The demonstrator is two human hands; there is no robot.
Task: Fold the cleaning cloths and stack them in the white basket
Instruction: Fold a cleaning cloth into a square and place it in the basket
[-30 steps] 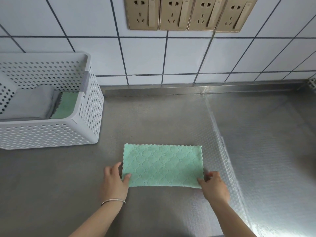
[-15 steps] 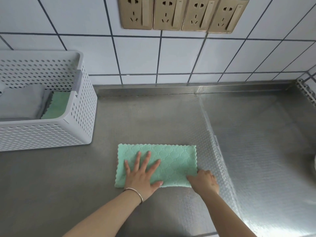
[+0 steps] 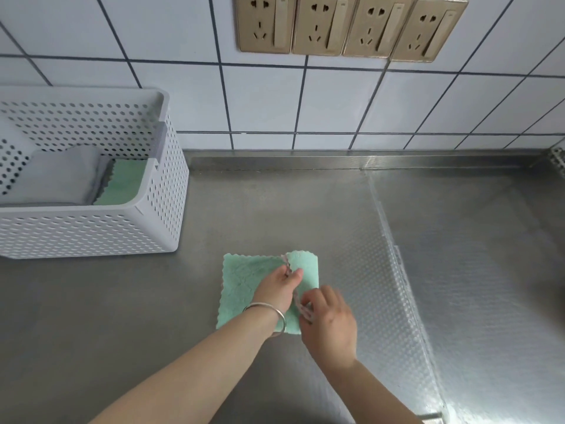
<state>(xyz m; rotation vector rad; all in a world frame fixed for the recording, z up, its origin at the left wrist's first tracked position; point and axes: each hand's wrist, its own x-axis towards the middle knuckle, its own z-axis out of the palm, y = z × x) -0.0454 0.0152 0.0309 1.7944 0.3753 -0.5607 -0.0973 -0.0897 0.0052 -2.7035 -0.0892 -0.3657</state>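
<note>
Far left on the steel counter point(image 3: 275, 209), white perforated plastic basket point(image 3: 159, 209), against the tiled wall. Inside it: folded grey cloth point(image 3: 58, 179) on top, green cloth point(image 3: 125, 185) showing at its right edge. So at least two are stacked, by my reading. Centre, near me: mint-green scalloped microfibre cloth point(image 3: 244, 280), flat on the counter, right portion turned over onto the rest. My left hand point(image 3: 275, 289) lies on it, fingers pinching the turned edge. My right hand point(image 3: 328, 327), blurred, fingers curled at the near flap; looks like a grip. Fold half made; finishing it and carrying the cloth to the basket remain.
</note>
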